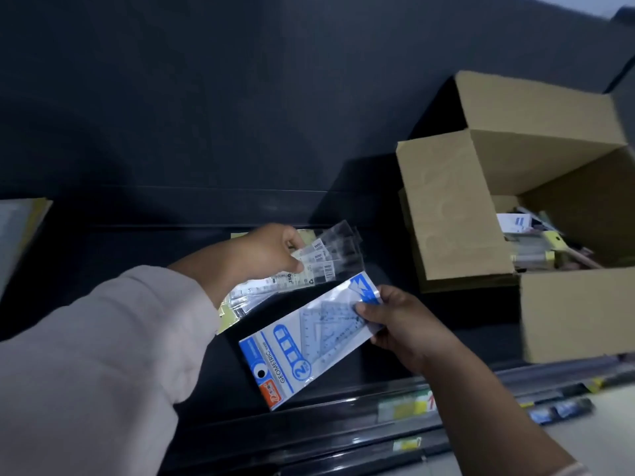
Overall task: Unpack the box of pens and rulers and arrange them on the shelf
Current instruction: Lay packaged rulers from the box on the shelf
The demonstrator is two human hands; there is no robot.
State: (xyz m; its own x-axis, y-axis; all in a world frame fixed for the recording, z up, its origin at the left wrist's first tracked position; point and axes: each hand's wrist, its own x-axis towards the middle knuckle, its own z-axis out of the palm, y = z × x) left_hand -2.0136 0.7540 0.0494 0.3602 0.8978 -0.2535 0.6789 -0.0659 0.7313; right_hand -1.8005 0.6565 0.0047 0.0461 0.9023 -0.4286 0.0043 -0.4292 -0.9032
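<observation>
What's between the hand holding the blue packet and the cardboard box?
Nothing but bare dark shelf: the head view shows an open stretch between the right hand, gripping the geometric set packet, and the box.

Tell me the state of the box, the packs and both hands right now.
cardboard box: open, flaps up, stationery inside.
ruler packs: fanned out, in clear sleeves.
geometric set pack: sealed, held tilted above the shelf.
left hand: pinches the ruler packs.
right hand: grips the geometric set pack's end.
</observation>
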